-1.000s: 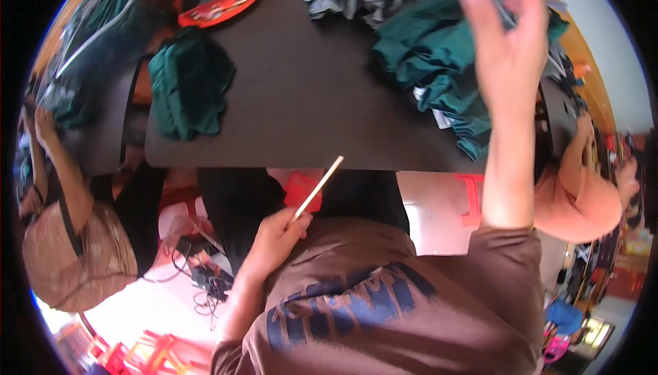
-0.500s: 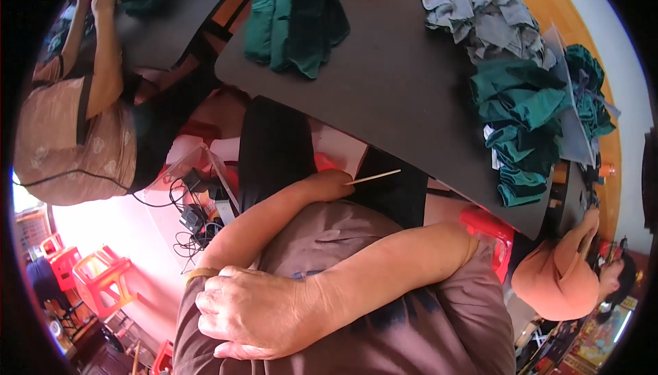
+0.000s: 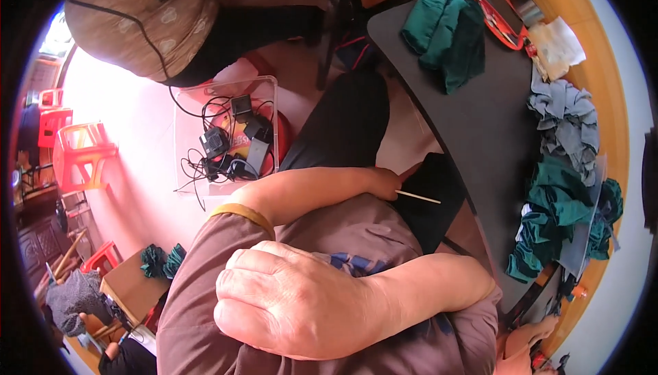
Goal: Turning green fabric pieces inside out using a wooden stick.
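My left hand (image 3: 384, 183) rests above my lap, closed on a thin pale stick (image 3: 419, 197) whose free end sticks out to the right over my dark trousers. Across my chest lies my right forearm, and my right hand (image 3: 284, 300) is bent into a loose fist near my left sleeve (image 3: 205, 272). Its fingertips are turned under and out of sight, so what they hold or touch is hidden. Beyond my left hand is the dark table (image 3: 452, 125), with a folded stack of dark green velvety cloth (image 3: 445, 36) on its far part.
Grey cloth pieces (image 3: 569, 121) and crumpled green cloth (image 3: 558, 204) line the table's right side, near a red tray (image 3: 497, 12). A clear plastic box (image 3: 226, 135) with black adapters and cables stands to my left. Another person (image 3: 147, 19) sits beyond it; red stools (image 3: 82, 152) stand farther left.
My view has swung left, so the table and cloths appear farther right and the clear box shows fully. My right hand looks larger and nearer. The stick stays in my left hand.
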Tool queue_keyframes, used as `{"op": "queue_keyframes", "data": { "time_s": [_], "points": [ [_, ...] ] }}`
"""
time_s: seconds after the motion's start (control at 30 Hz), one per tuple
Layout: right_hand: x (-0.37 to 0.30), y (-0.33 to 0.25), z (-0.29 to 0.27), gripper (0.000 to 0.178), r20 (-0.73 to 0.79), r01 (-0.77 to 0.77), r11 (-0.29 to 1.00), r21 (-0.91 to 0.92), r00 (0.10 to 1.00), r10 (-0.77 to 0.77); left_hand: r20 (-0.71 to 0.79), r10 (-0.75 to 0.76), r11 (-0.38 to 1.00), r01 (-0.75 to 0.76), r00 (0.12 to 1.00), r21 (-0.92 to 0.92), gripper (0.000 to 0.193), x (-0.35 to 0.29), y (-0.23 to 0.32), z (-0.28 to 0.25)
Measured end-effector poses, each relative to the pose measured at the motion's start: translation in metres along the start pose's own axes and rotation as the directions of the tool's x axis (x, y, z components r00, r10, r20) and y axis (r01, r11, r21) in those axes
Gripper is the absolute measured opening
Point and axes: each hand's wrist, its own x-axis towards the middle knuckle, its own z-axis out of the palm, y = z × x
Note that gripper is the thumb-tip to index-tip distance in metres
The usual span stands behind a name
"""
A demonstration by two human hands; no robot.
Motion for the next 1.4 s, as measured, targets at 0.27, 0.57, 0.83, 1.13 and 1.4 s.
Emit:
{"op": "queue_keyframes", "data": {
  "time_s": [0.27,0.57,0.83,1.13,1.4],
  "points": [
    [0.015,0.001,-0.001,0.02,0.089,0.005,0.969,-0.247,0.996,0.018,0.004,0.017,1.0,-0.017,1.0,-0.024,0.03,0.003,-0.003,-0.001],
    [0.003,0.017,0.005,0.016,-0.021,-0.05,0.996,-0.077,0.999,0.048,0.039,0.016,0.997,-0.019,0.999,0.072,0.03,-0.002,0.006,-0.012],
    [0.005,0.025,0.004,0.024,-0.054,0.047,0.976,0.211,0.998,-0.037,0.024,0.028,0.999,-0.029,0.999,0.046,0.031,0.004,0.0,-0.005],
    [0.006,0.024,0.001,0.025,0.069,0.077,0.982,0.171,0.994,-0.09,0.002,0.016,1.0,-0.016,1.0,-0.017,0.03,-0.001,0.004,-0.013],
    [0.012,0.035,0.007,0.032,0.113,0.092,0.96,0.265,0.986,-0.126,-0.039,0.037,0.999,-0.038,0.999,-0.016,0.028,0.001,-0.004,-0.003]
  ]
}}
